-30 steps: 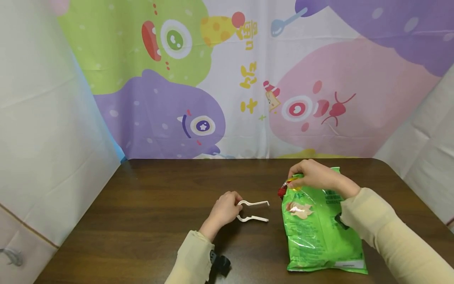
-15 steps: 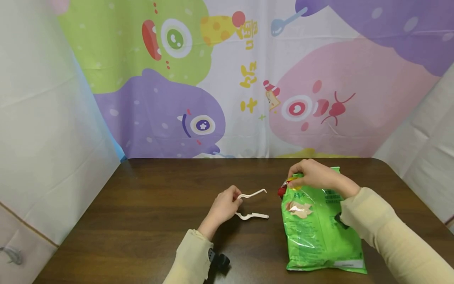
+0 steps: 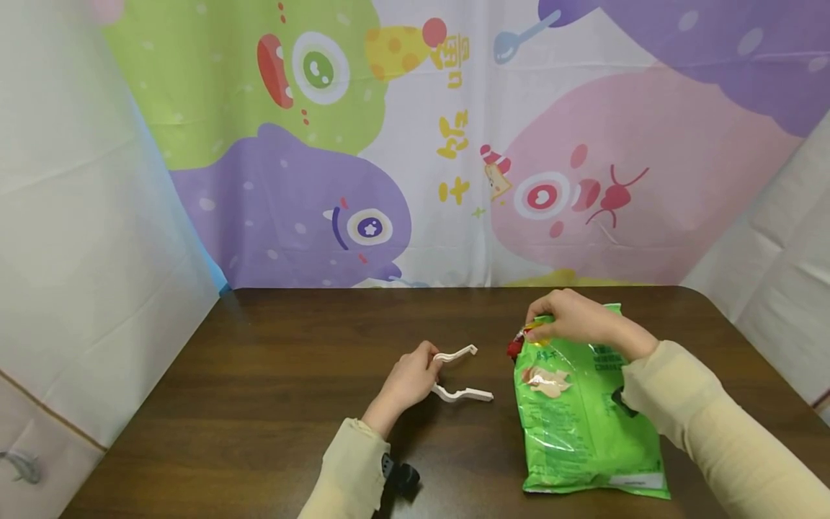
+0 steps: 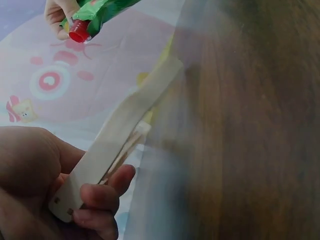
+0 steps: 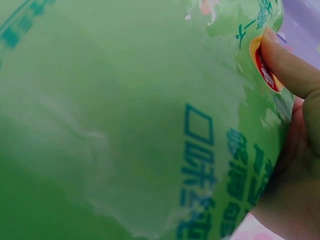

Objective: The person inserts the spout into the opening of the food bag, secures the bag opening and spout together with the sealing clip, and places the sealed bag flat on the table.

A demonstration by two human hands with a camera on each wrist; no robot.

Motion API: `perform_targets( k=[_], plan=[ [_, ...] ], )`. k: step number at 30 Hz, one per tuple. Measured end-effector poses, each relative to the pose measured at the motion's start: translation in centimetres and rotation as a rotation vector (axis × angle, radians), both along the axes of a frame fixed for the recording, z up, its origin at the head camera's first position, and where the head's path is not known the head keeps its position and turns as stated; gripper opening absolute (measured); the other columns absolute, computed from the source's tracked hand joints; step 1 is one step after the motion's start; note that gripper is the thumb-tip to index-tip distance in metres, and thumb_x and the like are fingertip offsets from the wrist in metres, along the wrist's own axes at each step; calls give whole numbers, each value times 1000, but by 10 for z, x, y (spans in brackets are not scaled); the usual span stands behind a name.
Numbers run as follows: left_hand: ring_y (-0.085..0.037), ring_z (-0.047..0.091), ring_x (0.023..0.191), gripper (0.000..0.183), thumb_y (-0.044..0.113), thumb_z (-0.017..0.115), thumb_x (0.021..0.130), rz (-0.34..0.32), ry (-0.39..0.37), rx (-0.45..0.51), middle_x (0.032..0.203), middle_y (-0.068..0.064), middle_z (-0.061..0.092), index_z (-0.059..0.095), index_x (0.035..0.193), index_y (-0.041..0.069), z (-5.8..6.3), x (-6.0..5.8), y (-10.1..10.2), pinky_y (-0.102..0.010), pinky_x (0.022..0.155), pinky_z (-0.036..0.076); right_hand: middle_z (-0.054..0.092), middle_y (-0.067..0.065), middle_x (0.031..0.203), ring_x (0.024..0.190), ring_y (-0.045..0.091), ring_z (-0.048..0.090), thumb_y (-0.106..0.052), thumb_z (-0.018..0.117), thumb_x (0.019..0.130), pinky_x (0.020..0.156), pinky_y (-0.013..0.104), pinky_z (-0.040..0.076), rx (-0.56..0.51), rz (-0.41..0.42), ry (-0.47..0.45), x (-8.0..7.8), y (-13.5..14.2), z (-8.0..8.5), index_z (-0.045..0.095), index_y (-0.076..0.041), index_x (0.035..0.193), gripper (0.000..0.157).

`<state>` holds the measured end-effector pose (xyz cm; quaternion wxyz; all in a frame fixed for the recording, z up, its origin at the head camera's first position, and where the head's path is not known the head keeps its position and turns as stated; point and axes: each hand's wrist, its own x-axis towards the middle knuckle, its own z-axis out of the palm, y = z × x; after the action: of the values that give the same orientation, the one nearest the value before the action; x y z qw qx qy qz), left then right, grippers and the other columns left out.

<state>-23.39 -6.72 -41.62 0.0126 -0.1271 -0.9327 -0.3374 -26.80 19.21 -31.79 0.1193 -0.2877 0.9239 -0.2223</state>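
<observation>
My left hand holds a white two-armed bag clip by its joined end. The clip's arms spread apart and point towards the bag, one arm ending in a small hook. In the left wrist view my thumb and curled fingers are round the lower end of the clip. To the right, a shiny green plastic bag stands tilted on the table. My right hand grips its upper left corner, thumb over a yellow-and-red label. A red round spout-like piece sticks out at that corner, away from the clip.
The brown wooden table reaches back to a cartoon-printed curtain. White cloth hangs at both sides. A small black camera is strapped to my left wrist.
My left hand has risen slightly and the clip's two arms have spread wider, the upper one tilting up and away. My right hand and the bag stay almost unmoved.
</observation>
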Motion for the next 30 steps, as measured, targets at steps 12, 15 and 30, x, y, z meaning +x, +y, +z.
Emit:
perform_targets(
  k=[12,15,30],
  plan=[
    [-17,44,88,25,34,63,74,-162,-58,-61,92,-5,50,57,92,17,5,0,-8,-33,68,38,56,-7,64,49,8,37,-33,62,75,53,27,37,6,-3,-4,-1,0,-3,61,-22,75,10],
    [-17,42,84,17,29,66,72,-216,-34,-90,89,-6,47,56,79,17,7,0,-9,-30,65,37,56,-8,64,49,8,38,-33,62,76,54,27,37,9,-1,-1,-1,0,-3,60,-23,75,10],
    [-18,45,82,4,11,54,82,-163,57,11,89,-7,43,54,78,10,7,0,-9,-30,70,38,56,-8,62,49,7,38,-31,61,76,54,26,37,0,7,20,-2,2,-5,60,-23,75,9]
  ],
)
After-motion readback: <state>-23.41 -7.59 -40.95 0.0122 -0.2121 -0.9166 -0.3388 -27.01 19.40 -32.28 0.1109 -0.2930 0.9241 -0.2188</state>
